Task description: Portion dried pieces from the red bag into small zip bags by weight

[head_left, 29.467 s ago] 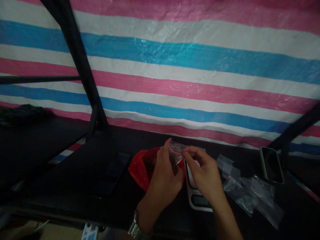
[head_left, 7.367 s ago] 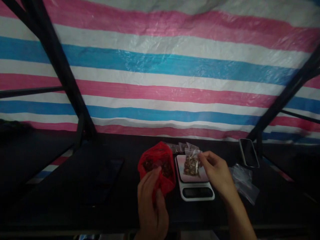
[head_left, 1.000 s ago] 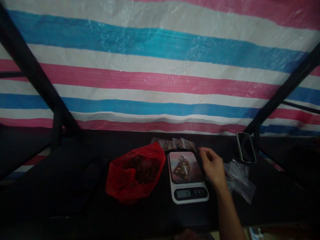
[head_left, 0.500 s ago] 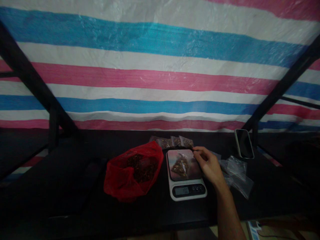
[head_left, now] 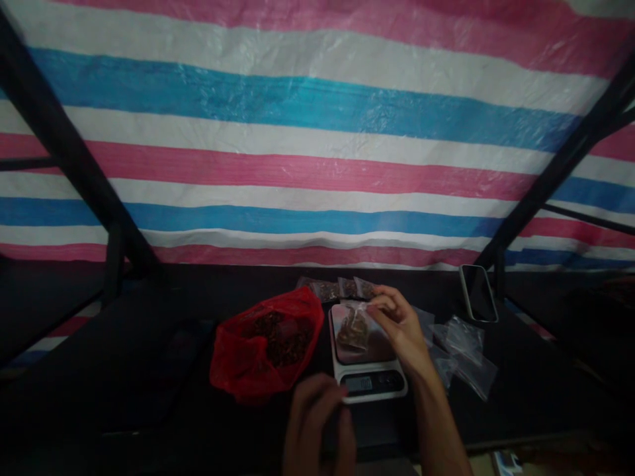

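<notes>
Nearest to me, at the lower edge of my view, is the left hand [head_left: 307, 423], blurred, its fingers loosely curled with a gap to the thumb and nothing visible in its grip. It overlaps the front left corner of the flat white kitchen scale with a shiny pinkish pan [head_left: 380, 350]; I cannot tell whether it touches. The digits on the display are too soft for me to read with confidence.

On the pan I have the small clear plastic bag filled with brown pieces [head_left: 352, 334]. The right hand [head_left: 401, 327] is nearer to it: thumb and forefinger appear pinched together on its top right corner, a narrow grip. From that grip the bag lies to the left and toward me, its long axis running from top edge to bulging bottom, which sits over the pan.

Left of the scale I see the open, crumpled red plastic bag [head_left: 233, 360] with dark brown pieces inside; to the right, beyond the forearm, loose flat clear plastic bags [head_left: 466, 350]. Farther back on the black worktop [head_left: 223, 284], a row of filled clear bags [head_left: 325, 291] lies just behind the scale, close to the right fingertips.
</notes>
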A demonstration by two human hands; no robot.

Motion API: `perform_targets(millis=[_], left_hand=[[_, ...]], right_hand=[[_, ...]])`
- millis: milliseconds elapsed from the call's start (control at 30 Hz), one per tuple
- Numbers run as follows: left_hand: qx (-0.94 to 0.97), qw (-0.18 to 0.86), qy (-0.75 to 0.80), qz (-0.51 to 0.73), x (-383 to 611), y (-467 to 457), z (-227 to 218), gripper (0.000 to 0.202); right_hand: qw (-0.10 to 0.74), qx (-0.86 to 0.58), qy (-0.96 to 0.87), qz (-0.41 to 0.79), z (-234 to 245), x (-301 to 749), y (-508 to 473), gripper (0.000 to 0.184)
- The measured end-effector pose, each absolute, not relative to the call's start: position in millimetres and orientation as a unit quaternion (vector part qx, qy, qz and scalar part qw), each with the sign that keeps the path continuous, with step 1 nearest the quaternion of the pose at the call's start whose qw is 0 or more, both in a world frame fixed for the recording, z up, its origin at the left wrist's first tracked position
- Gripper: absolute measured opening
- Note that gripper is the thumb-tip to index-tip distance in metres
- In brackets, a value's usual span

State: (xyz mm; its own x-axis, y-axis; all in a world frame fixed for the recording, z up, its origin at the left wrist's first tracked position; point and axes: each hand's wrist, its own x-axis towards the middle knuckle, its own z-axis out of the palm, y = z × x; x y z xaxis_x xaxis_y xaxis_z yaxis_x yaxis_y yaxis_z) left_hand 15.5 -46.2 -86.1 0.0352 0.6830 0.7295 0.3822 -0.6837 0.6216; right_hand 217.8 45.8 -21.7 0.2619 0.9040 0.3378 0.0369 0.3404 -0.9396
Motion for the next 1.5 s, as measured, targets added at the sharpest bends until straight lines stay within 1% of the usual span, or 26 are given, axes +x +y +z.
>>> perform_targets(millis=[67,100,167,233,333,400,467,533,600,633,767,900,1033,1133,1200,1333,1500], left_hand=[[0.628,0.157,0.441,0.622,12,-26,-74,0.035],[0.585,0.202,0.466,0.633,11,-17,-67,0.035],[0.540,0.316,0.463,0.628,8,-3,-55,0.038],[0.497,0.403,0.452,0.621,6,5,-45,0.043],[0.420,0.476,0.444,0.632,3,12,-36,0.053],[0.408,0.515,0.432,0.618,4,19,-30,0.053],[0.446,0.513,0.424,0.598,7,31,-24,0.044],[0.500,0.460,0.416,0.604,11,45,-18,0.033],[0.533,0.418,0.402,0.616,15,58,-13,0.027],[0.535,0.416,0.399,0.618,16,64,-12,0.026],[0.485,0.457,0.422,0.615,14,70,-16,0.031],[0.431,0.467,0.441,0.634,8,65,-24,0.035],[0.410,0.486,0.436,0.637,5,64,-29,0.041],[0.456,0.510,0.409,0.604,3,65,-31,0.036],[0.470,0.503,0.410,0.599,0,64,-31,0.035],[0.439,0.469,0.441,0.627,-4,63,-30,0.038],[0.439,0.437,0.469,0.630,-7,63,-28,0.040]], right_hand=[[0.641,-0.414,-0.524,0.378,-12,202,41,0.036],[0.635,-0.394,-0.534,0.395,-9,193,39,0.035],[0.620,-0.369,-0.554,0.414,-4,178,35,0.033],[0.610,-0.358,-0.568,0.421,-2,167,33,0.031],[0.603,-0.364,-0.575,0.417,-2,160,34,0.031],[0.613,-0.379,-0.565,0.402,-3,160,38,0.032],[0.637,-0.393,-0.540,0.385,-6,163,45,0.035],[0.659,-0.398,-0.516,0.376,-9,165,52,0.038],[0.671,-0.401,-0.503,0.368,-12,166,58,0.041],[0.673,-0.404,-0.501,0.364,-13,166,60,0.041],[0.656,-0.410,-0.511,0.374,-15,159,63,0.041],[0.627,-0.418,-0.521,0.400,-13,147,62,0.039],[0.640,-0.418,-0.496,0.411,-13,137,63,0.037],[0.663,-0.406,-0.471,0.418,-14,134,64,0.039],[0.667,-0.400,-0.460,0.428,-15,133,65,0.042],[0.651,-0.393,-0.460,0.458,-20,129,67,0.049],[0.652,-0.393,-0.462,0.455,-25,125,69,0.047]])
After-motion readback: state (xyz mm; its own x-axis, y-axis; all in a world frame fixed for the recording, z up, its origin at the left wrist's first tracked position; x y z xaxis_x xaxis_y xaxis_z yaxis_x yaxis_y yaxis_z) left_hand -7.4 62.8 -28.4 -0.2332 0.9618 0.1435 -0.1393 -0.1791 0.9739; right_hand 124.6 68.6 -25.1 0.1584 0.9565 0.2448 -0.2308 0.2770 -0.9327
